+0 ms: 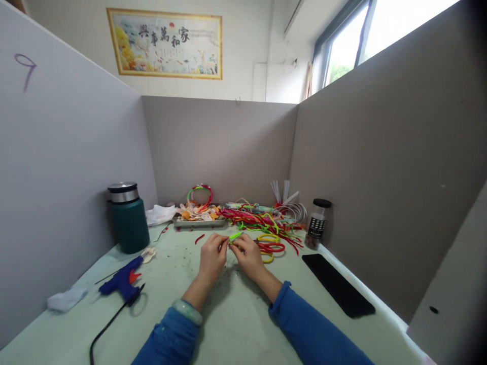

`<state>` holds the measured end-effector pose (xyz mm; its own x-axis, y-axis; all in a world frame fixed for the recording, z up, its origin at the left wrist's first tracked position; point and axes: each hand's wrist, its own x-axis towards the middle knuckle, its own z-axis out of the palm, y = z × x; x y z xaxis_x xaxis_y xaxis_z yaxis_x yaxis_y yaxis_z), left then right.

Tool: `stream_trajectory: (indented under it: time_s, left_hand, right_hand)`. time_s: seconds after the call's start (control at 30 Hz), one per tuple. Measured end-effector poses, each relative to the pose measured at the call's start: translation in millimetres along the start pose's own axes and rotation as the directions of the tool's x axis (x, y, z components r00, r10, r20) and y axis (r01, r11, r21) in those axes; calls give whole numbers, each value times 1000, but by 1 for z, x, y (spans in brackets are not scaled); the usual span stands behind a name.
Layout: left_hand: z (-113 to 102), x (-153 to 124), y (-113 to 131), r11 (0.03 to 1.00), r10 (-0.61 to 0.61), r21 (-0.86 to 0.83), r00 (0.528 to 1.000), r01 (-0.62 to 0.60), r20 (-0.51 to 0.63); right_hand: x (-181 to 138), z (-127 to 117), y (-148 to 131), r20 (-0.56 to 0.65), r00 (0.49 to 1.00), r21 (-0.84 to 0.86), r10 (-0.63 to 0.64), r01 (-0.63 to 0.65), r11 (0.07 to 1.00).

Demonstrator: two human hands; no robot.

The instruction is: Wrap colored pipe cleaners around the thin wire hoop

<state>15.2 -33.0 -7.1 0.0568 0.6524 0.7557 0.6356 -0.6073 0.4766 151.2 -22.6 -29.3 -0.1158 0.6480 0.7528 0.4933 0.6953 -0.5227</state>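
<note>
Both hands meet over the middle of the table, at a short neon-green pipe cleaner (235, 236). My left hand (213, 256) pinches its left end between thumb and fingertips. The fingers of my right hand (247, 253) are closed on the piece from the other side. Part of it is hidden by the fingertips. Just beyond my right hand lie scissors with red handles (272, 247) and scissors with yellow handles (269, 238). A short red pipe-cleaner piece (199, 239) rests to the left of my left hand.
Behind the hands are a metal tray (200, 223) of petal-like pieces and a heap of coloured pipe cleaners (258, 218). At left stand a green bottle (129, 223) and a blue glue gun (122, 280). A jar (317, 225) and black slab (338, 285) sit right. Partitions (220, 147) enclose the table.
</note>
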Motion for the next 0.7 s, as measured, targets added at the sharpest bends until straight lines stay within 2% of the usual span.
stream_trajectory:
  time_s: [0.13, 0.27, 0.4, 0.57, 0.7]
  left_hand:
    - [1, 0, -1, 999, 23, 22, 1000, -23, -12]
    - [2, 0, -2, 996, -83, -22, 997, 83, -2]
    - [4, 0, -4, 978, -192, -68, 978, 198, 77]
    - [6, 0, -7, 963, -251, -65, 958, 262, 137]
    - [7, -1, -7, 963, -267, -11, 956, 271, 123]
  right_hand:
    - [2, -2, -1, -17, 999, -27, -50, 50, 998]
    - [2, -3, 2, 13, 999, -38, -42, 43, 998]
    - [1, -3, 5, 8, 1000, -79, -26, 26, 996]
    - [1, -4, 5, 23, 999, -95, -34, 36, 995]
    - [2, -3, 8, 10, 1000, -84, -16, 17, 996]
